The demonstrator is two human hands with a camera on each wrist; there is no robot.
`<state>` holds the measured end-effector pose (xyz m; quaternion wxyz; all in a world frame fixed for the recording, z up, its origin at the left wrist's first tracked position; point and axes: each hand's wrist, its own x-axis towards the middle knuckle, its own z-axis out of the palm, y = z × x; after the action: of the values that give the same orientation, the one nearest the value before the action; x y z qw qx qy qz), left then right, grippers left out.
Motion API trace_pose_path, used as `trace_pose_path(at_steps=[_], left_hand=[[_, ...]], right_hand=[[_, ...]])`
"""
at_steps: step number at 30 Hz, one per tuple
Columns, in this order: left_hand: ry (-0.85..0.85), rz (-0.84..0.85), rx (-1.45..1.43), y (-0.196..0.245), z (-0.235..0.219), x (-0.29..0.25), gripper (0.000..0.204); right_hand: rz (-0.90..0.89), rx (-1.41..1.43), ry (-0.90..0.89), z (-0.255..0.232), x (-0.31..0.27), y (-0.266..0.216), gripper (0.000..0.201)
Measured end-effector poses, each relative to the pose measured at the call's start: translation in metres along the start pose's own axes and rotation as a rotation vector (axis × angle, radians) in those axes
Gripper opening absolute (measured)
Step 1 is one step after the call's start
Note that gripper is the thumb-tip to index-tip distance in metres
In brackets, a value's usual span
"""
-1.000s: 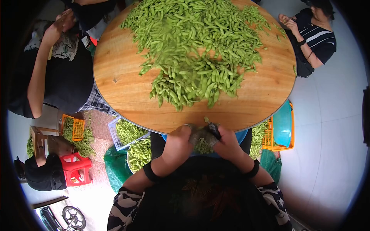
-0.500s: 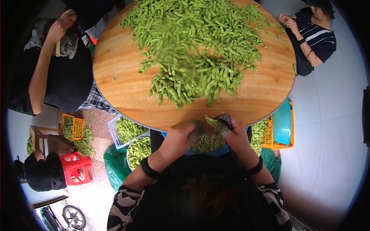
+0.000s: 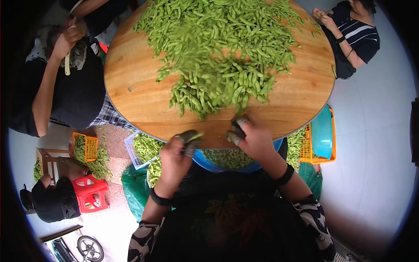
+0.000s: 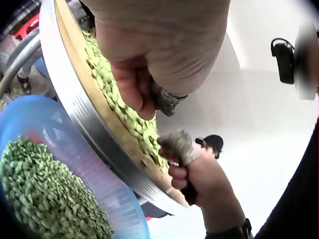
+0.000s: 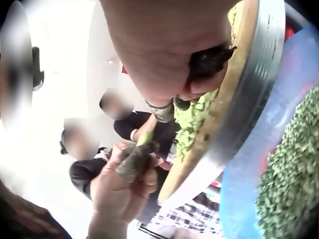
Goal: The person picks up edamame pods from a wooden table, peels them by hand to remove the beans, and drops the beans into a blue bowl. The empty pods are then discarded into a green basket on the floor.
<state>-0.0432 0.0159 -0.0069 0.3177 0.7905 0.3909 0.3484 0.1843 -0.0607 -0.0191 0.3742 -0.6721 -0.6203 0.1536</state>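
My left hand [image 3: 174, 158] is raised left of the blue basin, near the tabletop's front edge. Between its wrapped thumb and fingers it pinches a green bean pod [image 3: 196, 136], whose tip also shows in the right wrist view. My right hand [image 3: 258, 142] is over the table's edge with fingers curled, its thumb in a grey wrap [image 3: 233, 138]. A dark crumpled piece [image 5: 212, 60] shows at its curled fingers; whether they grip it I cannot tell. Shelled green beans [image 4: 47, 191] fill the blue basin [image 4: 30, 112] below. Green pods [image 3: 209, 89] are heaped across the round wooden table [image 3: 144, 111].
Pods fill a white crate [image 3: 131, 150] at lower left. An orange crate [image 3: 333, 144] with a teal basket [image 3: 322, 135] stands at the right. A red stool [image 3: 91, 192] is at far left. Other people sit around the table, one in a striped top [image 3: 364, 37].
My hands were close together over the basin. They have parted, the left moving left and the right up towards the pods. The pod seen at my right hand earlier now shows in my left.
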Motion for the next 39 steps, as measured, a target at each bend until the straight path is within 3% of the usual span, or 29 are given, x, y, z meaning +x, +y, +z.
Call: trace_pose_path(at_steps=[1,2,4,7,9,10,11,12,15,16,19,21,22,25,31,33,34,36,37,39], left_hand=[[0.069,-0.098,-0.016,-0.012,-0.01,-0.006,0.022],[0.139,-0.039,0.12,-0.025,-0.025,-0.009,0.022],[0.236,-0.12,0.253,-0.04,-0.051,-0.017,0.019],[0.224,-0.207,0.518,-0.087,-0.083,-0.036,0.027],[0.183,-0.417,0.574,-0.094,-0.093,-0.039,0.036],[0.197,-0.286,0.786,-0.103,-0.096,-0.045,0.042],[0.224,-0.295,0.78,-0.097,-0.095,-0.04,0.04],[0.246,-0.274,0.728,-0.091,-0.092,-0.033,0.039],[0.258,-0.233,0.418,-0.061,-0.069,-0.01,0.033],[0.26,-0.112,0.45,-0.038,-0.055,-0.001,0.029],[0.123,0.067,0.118,0.01,-0.012,0.012,0.021],[-0.124,0.115,-0.159,0.026,0.016,0.017,0.016],[-0.119,0.11,-0.165,0.032,0.03,0.021,0.016],[-0.572,-0.68,-0.753,0.043,0.063,0.031,0.022],[-0.728,-0.654,-0.882,0.028,0.08,0.028,0.021],[-0.648,-0.625,-0.873,0.032,0.075,0.027,0.02],[-0.555,-0.591,-0.872,0.033,0.073,0.026,0.019],[-0.524,-0.59,-0.875,0.033,0.065,0.027,0.02],[-0.492,-0.589,-0.878,0.031,0.06,0.028,0.021],[-0.488,-0.606,-0.911,0.023,0.052,0.027,0.022]], right_hand=[[-0.141,-0.26,0.072,0.004,0.003,0.001,0.03],[-0.1,-0.205,0.017,0.009,-0.002,-0.005,0.027],[-0.106,-0.21,-0.056,0.014,-0.017,-0.008,0.027],[-0.08,-0.21,-0.166,0.007,-0.017,-0.014,0.027],[-0.186,-0.004,-0.148,0.002,-0.023,-0.006,0.028],[-0.186,-0.006,-0.15,0.001,-0.021,0.0,0.028],[-0.077,-0.074,-0.011,0.0,-0.015,0.007,0.03],[0.031,-0.142,0.131,0.0,-0.007,0.015,0.032],[0.128,-0.266,0.291,0.003,0.029,0.032,0.038],[0.123,-0.264,0.299,0.002,0.03,0.032,0.038],[0.163,-0.174,0.198,-0.003,0.028,0.034,0.036],[0.159,0.198,0.226,-0.006,0.014,0.032,0.03],[0.198,0.293,0.218,-0.006,0.006,0.027,0.027],[0.155,0.233,0.112,-0.022,-0.014,0.0,0.026],[0.087,0.38,0.049,-0.031,-0.033,-0.005,0.018],[0.084,0.38,0.052,-0.033,-0.034,-0.001,0.017],[0.108,0.319,0.124,-0.036,-0.036,0.003,0.021],[0.104,0.233,0.243,-0.049,-0.037,0.011,0.022],[0.187,0.26,0.313,-0.059,-0.04,0.015,0.02],[0.212,0.023,0.466,-0.083,-0.05,0.042,0.022]])
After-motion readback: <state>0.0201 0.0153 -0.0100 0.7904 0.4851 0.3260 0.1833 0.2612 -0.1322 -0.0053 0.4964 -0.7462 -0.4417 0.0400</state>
